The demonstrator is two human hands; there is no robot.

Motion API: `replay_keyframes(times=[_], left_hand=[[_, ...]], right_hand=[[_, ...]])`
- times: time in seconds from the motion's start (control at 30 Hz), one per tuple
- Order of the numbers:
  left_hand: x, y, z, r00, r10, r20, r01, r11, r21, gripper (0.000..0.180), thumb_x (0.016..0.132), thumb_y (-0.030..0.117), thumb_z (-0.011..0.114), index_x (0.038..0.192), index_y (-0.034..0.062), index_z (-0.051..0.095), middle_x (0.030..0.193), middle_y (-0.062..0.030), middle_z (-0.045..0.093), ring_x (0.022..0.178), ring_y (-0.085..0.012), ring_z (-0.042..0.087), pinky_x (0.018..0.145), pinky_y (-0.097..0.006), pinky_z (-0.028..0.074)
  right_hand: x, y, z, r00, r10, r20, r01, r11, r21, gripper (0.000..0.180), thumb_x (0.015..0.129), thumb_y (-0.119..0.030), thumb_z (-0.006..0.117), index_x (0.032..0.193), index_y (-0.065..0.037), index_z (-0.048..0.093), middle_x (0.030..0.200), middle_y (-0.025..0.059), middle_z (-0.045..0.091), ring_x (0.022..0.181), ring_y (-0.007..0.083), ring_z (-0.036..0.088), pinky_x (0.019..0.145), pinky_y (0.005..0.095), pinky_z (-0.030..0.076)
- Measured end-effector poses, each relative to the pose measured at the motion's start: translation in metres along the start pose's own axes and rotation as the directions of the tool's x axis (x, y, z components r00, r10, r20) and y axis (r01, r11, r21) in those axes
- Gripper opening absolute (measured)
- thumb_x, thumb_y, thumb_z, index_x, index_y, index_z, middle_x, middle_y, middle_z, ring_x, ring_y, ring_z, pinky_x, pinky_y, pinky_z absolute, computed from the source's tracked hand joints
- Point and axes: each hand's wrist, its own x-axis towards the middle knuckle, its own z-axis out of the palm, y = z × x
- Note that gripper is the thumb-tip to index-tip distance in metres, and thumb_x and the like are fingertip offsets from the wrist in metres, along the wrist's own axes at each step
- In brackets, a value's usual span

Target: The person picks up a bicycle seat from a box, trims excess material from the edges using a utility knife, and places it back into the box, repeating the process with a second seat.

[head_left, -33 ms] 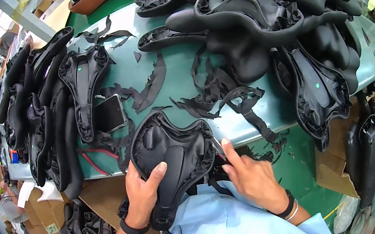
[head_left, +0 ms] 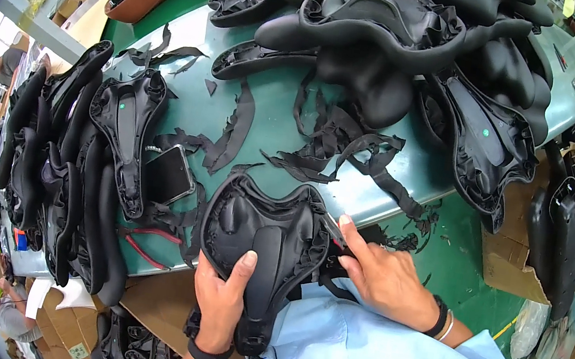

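Left hand (head_left: 218,306) grips, thumb (head_left: 241,272) uppermost; right hand (head_left: 391,283) curls, index finger (head_left: 356,239) stretched forward and left.

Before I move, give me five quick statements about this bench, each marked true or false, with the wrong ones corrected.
1. The left hand holds a black bicycle saddle, underside up. True.
2. The red-handled pliers lie to the right of the held saddle. False: the red-handled pliers lie to its left.
3. A smartphone lies on the green table. True.
4. The fabric strips scattered on the table are brown. False: the fabric strips are black.
5. The right hand has a slender tool at the held saddle's right edge. True.
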Motion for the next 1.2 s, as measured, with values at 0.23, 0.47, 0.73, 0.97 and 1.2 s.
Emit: replay_keyframes(times=[0.23, 0.47, 0.73, 0.97, 1.2], left_hand=[[-0.019, 0.000, 0.009, 0.991, -0.020, -0.132, 0.004, 0.993, -0.121, 0.053, 0.086, 0.020, 0.071, 0.127, -0.0045, 0.048, 0.118, -0.0127, 0.059, 0.105, -0.0187, 0.056, 0.096, -0.031, 0.042], [-0.018, -0.002, 0.000, 1.000, 0.008, -0.006, -0.008, 1.000, -0.006, 0.051, 0.088, 0.019, 0.068, 0.129, -0.0037, 0.049, 0.123, -0.0109, 0.057, 0.109, -0.0182, 0.053, 0.099, -0.032, 0.039], [0.008, -0.012, -0.004, 0.981, -0.102, -0.167, 0.038, 0.936, -0.351, 0.044, 0.092, 0.023, 0.063, 0.126, -0.0023, 0.051, 0.117, -0.0083, 0.059, 0.104, -0.0163, 0.056, 0.091, -0.031, 0.045], [-0.010, -0.013, 0.025, 0.697, -0.439, 0.568, 0.698, 0.597, -0.395, 0.070, 0.100, 0.056, 0.022, 0.123, -0.0042, 0.050, 0.108, -0.0199, 0.065, 0.092, -0.0301, 0.067, 0.077, -0.042, 0.056], [0.038, 0.044, 0.030, 0.827, 0.545, 0.138, -0.541, 0.706, 0.457, 0.032, 0.079, 0.014, 0.072, 0.099, 0.0012, 0.051, 0.083, -0.0119, 0.056, 0.074, -0.0280, 0.060, 0.065, -0.039, 0.047]], right_hand=[[-0.032, -0.003, -0.017, 0.986, 0.077, 0.151, -0.100, 0.983, 0.155, 0.062, 0.089, -0.018, 0.063, 0.143, -0.006, 0.036, 0.096, 0.0179, 0.066, 0.070, 0.0363, 0.064, 0.059, 0.0411, 0.052], [0.048, 0.010, -0.007, 0.879, -0.314, -0.360, 0.401, 0.894, 0.200, 0.073, 0.082, -0.001, 0.067, 0.143, 0.001, 0.029, 0.125, 0.0229, 0.057, 0.109, 0.0372, 0.060, 0.096, 0.0388, 0.045], [0.040, -0.028, 0.003, 0.891, -0.452, 0.046, 0.362, 0.767, 0.530, 0.057, 0.081, 0.001, 0.064, 0.134, 0.003, 0.040, 0.113, 0.0227, 0.059, 0.103, 0.0418, 0.059, 0.085, 0.0431, 0.050], [0.100, -0.020, -0.007, 0.931, -0.351, -0.103, 0.346, 0.751, 0.562, 0.042, 0.086, -0.008, 0.063, 0.124, -0.003, 0.046, 0.102, 0.0184, 0.061, 0.087, 0.0324, 0.063, 0.077, 0.0375, 0.049], [0.128, -0.019, -0.040, 0.997, -0.070, 0.037, 0.030, 0.767, 0.641, 0.044, 0.080, -0.013, 0.073, 0.118, -0.005, 0.053, 0.088, -0.0008, 0.053, 0.079, 0.0090, 0.049, 0.073, 0.0252, 0.042]])
